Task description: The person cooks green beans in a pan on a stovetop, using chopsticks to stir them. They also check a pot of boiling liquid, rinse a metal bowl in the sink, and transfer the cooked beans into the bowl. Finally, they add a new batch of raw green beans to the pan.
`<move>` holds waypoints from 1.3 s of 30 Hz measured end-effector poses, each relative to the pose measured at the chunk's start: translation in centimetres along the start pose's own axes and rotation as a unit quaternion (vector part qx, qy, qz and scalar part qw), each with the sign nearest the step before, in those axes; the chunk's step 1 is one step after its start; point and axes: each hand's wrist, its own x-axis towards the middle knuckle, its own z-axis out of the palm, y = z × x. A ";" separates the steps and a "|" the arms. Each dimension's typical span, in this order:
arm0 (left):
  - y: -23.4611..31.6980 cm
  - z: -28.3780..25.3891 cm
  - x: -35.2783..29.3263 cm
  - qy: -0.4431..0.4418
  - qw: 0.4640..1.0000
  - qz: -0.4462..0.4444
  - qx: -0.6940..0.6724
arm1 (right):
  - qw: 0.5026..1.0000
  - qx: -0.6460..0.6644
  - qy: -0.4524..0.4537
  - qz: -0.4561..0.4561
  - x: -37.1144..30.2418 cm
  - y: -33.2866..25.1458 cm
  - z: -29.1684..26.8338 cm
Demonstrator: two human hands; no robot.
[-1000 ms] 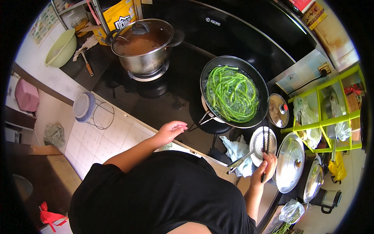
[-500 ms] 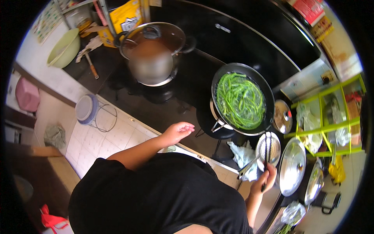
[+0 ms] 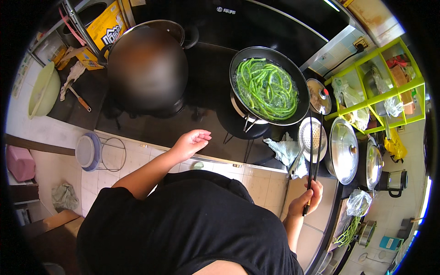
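Observation:
My right hand (image 3: 306, 200) holds a pair of long dark chopsticks (image 3: 316, 170) at their lower ends, low at the right by the counter's front edge. Their tips point away from me, slightly apart, over a perforated skimmer (image 3: 306, 134) resting on a pale dish. My left hand (image 3: 193, 143) hangs at the counter's front edge, fingers stretched out and nothing in them. Beyond both hands, a black frying pan (image 3: 300, 79) stands on the right burner. Long green beans (image 3: 266, 89) lie in bubbling liquid inside it.
A large pot (image 3: 191, 36), partly blurred, stands on the left burner. Right of the pan are a glass lid (image 3: 319, 96), a large metal lid (image 3: 344, 150) and a green rack (image 3: 376, 101). A crumpled cloth (image 3: 285, 150) lies beside the skimmer. A stool (image 3: 87, 151) stands at left.
The whole view has shifted, so the pan and counter sit higher in it. The chopsticks' tips now show spread apart, and my right hand is farther back from the skimmer. My left hand stays open.

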 end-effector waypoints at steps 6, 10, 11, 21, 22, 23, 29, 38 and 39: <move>7.8 -1.4 -2.3 0.060 0.938 0.172 0.296 | 0.979 0.093 0.089 0.156 -1.7 0.8 -1.8; 13.6 -4.6 -3.5 0.137 0.844 0.243 0.458 | 0.929 0.191 0.158 0.275 -1.2 -0.2 -2.6; 14.8 -5.7 -3.8 0.162 0.831 0.272 0.457 | 0.917 0.217 0.169 0.290 -0.8 -0.9 -2.7; 24.4 -19.1 2.6 0.224 0.752 0.215 0.582 | 0.881 0.284 0.212 0.314 -7.7 -2.8 -6.3; 25.9 -19.0 3.3 0.219 0.707 0.195 0.644 | 0.874 0.290 0.223 0.320 -7.9 -3.6 -6.5; 26.0 -19.8 4.3 0.220 0.681 0.188 0.673 | 0.866 0.291 0.244 0.324 -7.8 -4.6 -6.5; 28.1 -23.3 8.2 0.090 0.581 0.052 0.807 | 0.856 0.260 0.319 0.312 -8.0 -10.4 -2.0; 29.0 -27.8 8.9 -0.082 0.635 0.164 0.751 | 0.862 0.324 0.293 0.257 -2.8 -19.3 11.2; 28.8 -29.1 8.7 -0.065 0.656 0.162 0.734 | 0.882 0.304 0.272 0.235 -2.2 -19.7 12.6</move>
